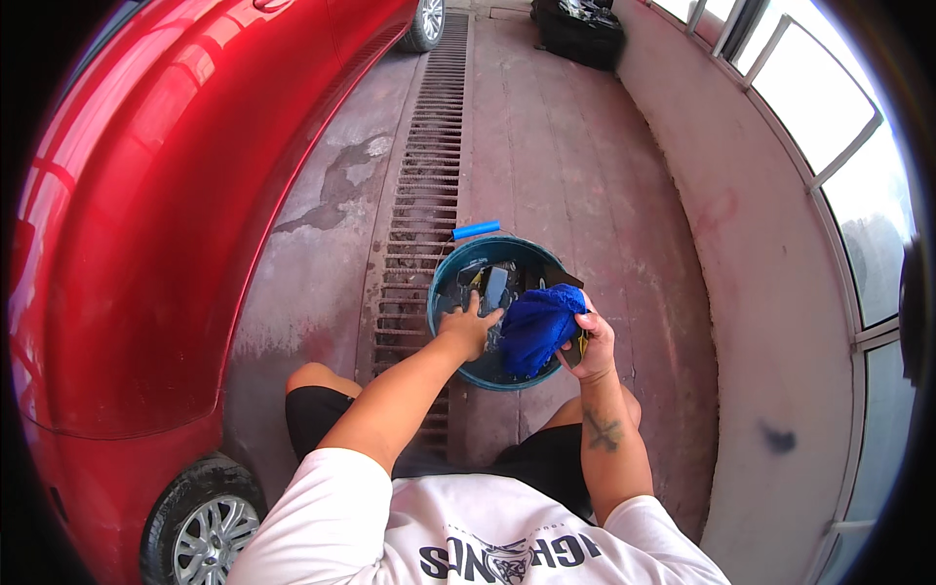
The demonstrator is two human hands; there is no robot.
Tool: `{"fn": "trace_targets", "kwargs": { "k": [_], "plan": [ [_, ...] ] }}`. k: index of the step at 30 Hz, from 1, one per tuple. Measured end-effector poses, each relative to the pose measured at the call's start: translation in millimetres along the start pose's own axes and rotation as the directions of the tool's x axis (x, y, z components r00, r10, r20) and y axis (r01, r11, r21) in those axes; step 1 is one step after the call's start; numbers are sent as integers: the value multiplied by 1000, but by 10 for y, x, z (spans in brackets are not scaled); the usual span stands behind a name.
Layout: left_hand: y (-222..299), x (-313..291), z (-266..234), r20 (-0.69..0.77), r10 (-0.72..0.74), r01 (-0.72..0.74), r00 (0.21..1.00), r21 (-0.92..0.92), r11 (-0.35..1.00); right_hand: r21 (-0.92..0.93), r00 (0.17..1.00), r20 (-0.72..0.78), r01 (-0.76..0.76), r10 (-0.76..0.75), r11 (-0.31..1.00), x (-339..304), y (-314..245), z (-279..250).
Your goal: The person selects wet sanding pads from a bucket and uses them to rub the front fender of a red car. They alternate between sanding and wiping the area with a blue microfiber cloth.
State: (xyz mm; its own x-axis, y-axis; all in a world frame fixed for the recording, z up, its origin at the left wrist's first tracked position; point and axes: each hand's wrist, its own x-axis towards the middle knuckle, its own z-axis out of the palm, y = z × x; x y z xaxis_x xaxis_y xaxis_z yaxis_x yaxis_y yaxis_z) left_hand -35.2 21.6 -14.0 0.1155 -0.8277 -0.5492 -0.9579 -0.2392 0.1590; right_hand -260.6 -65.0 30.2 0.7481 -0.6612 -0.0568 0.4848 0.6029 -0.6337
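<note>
A round teal bucket [436, 292] stands between my knees. My left hand [470, 330] is over its left side, fingers spread, with nothing visible in its grasp. My right hand [593, 349] grips a bunched deep-blue cloth [541, 327] at the bucket's right side. A dark, yellow-edged piece shows under the right fingers; its kind is unclear. Inside the bucket, near my left fingertips, lies a pale blue block [495, 286] among other small items I cannot make out. A dark flat piece [567, 276] leans at the right rim, partly behind the cloth.
A shiny red car [166, 224] fills the left, its wheel [210, 526] close by. Under and beyond the bucket runs a floor drain grate [429, 146]. A pale wall [751, 253] with windows bounds the right. Farther off sits a black container [580, 34] with things on top.
</note>
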Motion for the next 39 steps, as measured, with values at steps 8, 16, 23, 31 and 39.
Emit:
{"fn": "trace_targets", "kwargs": {
  "k": [8,16,23,31,39],
  "plan": [
    [-493,339,344,-71,-96,-60,993,-992,110,116,1000,25,14,-17,993,185,108,64],
    [-84,-285,-101,-12,346,210,938,-775,-595,-543,962,145,-117,230,832,315,272,331],
    [-181,173,216,-57,-160,-100,986,-955,-280,-918,995,-99,-103,28,383,75,53,-45],
    [-250,428,268,-156,-143,101,977,-249,963,-898,975,-60,41,215,-438,359,772,-507],
    [-72,487,97,330,-90,62,940,95,994,-879,858,-140,121,495,-460,609,1183,-1034]
  ]
}}
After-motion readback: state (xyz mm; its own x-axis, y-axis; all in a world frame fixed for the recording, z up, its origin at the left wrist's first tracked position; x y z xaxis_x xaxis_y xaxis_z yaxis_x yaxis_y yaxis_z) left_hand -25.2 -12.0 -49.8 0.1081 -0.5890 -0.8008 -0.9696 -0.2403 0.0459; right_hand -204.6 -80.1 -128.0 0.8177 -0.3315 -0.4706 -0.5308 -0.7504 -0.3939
